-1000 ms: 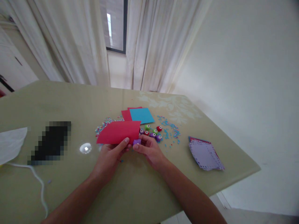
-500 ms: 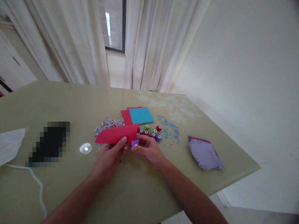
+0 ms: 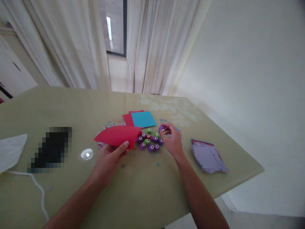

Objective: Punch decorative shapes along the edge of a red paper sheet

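My left hand (image 3: 111, 157) pinches the red sheet (image 3: 116, 136), thumb on top and fingers underneath, so it bows upward above the tabletop (image 3: 143, 190). My right hand (image 3: 173, 141) has thumb and forefinger closed around a purple piece (image 3: 162, 128), at the right of a cluster of eyed pieces (image 3: 147, 142); how firm that grip is, I cannot tell. Beyond the cluster, a blue sheet (image 3: 144, 119) overlaps more red paper (image 3: 127, 119), and confetti (image 3: 111, 124) lies scattered to its left
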`<state>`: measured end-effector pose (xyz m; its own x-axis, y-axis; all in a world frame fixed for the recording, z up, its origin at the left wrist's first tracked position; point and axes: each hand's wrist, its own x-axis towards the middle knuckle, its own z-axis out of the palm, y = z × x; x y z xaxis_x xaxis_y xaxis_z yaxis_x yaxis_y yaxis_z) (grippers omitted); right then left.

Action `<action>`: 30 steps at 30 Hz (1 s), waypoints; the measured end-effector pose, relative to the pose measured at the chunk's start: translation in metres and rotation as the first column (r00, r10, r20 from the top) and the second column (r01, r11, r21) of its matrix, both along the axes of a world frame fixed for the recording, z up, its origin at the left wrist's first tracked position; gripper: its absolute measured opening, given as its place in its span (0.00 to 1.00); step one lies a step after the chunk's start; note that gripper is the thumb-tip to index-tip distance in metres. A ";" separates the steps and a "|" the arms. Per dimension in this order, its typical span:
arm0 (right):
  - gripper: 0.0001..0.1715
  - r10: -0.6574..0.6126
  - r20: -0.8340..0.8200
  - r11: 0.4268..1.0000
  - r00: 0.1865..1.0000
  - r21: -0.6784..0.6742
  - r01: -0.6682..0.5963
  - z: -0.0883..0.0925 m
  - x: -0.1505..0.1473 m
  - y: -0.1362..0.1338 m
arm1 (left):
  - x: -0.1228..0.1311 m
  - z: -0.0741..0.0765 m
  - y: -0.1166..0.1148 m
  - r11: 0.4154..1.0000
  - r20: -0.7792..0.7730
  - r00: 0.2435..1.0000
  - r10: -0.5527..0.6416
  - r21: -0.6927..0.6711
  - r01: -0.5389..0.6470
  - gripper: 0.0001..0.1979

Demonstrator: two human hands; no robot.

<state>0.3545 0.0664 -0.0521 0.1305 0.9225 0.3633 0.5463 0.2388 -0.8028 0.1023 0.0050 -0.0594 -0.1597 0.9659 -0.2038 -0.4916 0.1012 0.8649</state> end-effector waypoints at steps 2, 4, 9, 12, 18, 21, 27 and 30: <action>0.18 -0.120 0.203 0.993 0.972 0.024 0.118 -0.001 0.021 0.007 | -0.003 0.000 -0.001 0.999 -0.102 0.995 -0.004 0.038 0.008 0.19; 0.17 -0.173 0.353 0.982 0.920 -0.009 0.188 -0.004 0.038 0.012 | -0.007 0.000 -0.001 0.996 -0.227 0.974 -0.005 0.081 0.024 0.17; 0.13 -0.133 0.583 0.936 0.801 -0.194 0.296 -0.011 0.052 0.015 | -0.019 -0.003 0.003 0.993 -0.455 0.890 -0.021 0.096 0.072 0.17; 0.13 -0.075 0.624 0.936 0.778 -0.224 0.271 -0.016 0.051 0.014 | -0.025 -0.009 0.009 0.999 -0.544 0.839 0.022 0.035 -0.003 0.20; 0.14 -0.109 0.690 0.954 0.715 -0.129 0.270 -0.022 0.054 0.015 | -0.028 -0.017 0.013 0.991 -0.599 0.790 0.134 0.089 -0.100 0.19; 0.20 -0.133 0.713 0.963 0.689 -0.072 0.261 -0.020 0.047 0.013 | -0.027 -0.015 0.011 0.988 -0.609 0.779 0.151 0.110 -0.106 0.21; 0.16 0.059 0.760 0.990 0.648 -0.127 0.059 -0.014 0.012 0.006 | -0.024 -0.005 0.007 0.977 -0.555 0.804 0.213 0.121 -0.175 0.19; 0.12 0.173 0.711 0.982 0.682 -0.180 -0.062 -0.016 -0.001 0.003 | -0.023 -0.004 0.007 0.971 -0.465 0.852 0.240 0.116 -0.210 0.17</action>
<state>0.3534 0.0698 -0.0679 -0.2329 0.9568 0.1741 0.9429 0.2660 -0.2006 0.0790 0.0122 -0.0631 -0.4366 0.8996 0.0078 -0.0251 -0.0209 0.9995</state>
